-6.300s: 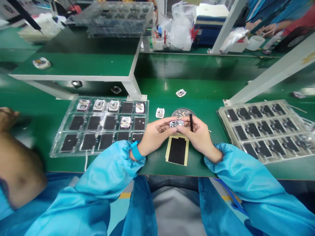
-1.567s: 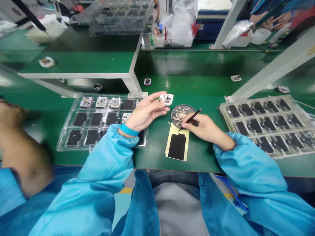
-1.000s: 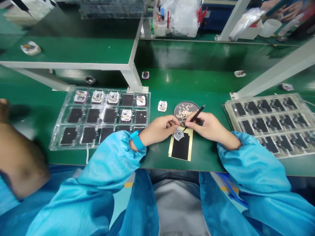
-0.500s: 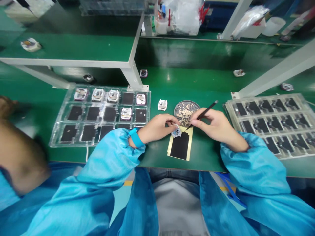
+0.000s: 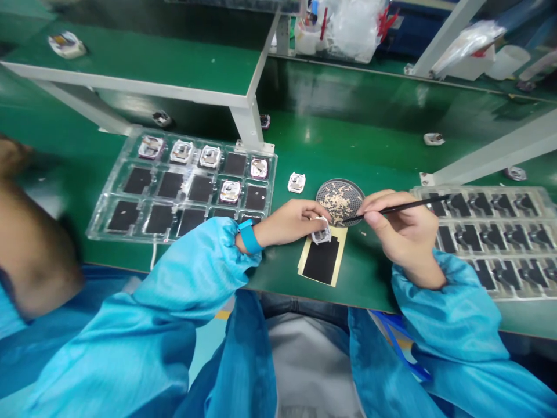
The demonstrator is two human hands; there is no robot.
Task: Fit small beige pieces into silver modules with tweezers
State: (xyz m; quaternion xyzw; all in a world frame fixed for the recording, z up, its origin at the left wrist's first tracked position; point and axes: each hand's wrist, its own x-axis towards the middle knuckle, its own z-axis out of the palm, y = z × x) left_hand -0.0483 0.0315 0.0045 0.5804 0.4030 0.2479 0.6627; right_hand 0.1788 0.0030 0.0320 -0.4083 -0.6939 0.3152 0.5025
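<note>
My left hand (image 5: pixel 292 224) pinches a small white watch case (image 5: pixel 321 231) above the upper part of a black sheet with yellow backing (image 5: pixel 322 261). Between the thumb and fingers of my right hand (image 5: pixel 402 226) is a pair of thin black tweezers (image 5: pixel 400 206), held nearly level. Their tip is at the lower edge of a round dark dish (image 5: pixel 361 200) with small beige pieces (image 5: pixel 337 197) scattered in it. Another white watch case (image 5: pixel 296 182) lies on the green bench, left of the dish.
To the left, a clear plastic tray (image 5: pixel 94 223) carries several watch cases. A second tray (image 5: pixel 474 244) with dark inserts lies at right. Shelf legs (image 5: pixel 249 122) stand behind the left tray. Another person's arm (image 5: pixel 39 244) rests at the far left.
The tweezers' tip has gone from the black sheet up to the dish and their shaft now lies flatter. The watch case in my left hand is tilted differently. The camera view has shifted.
</note>
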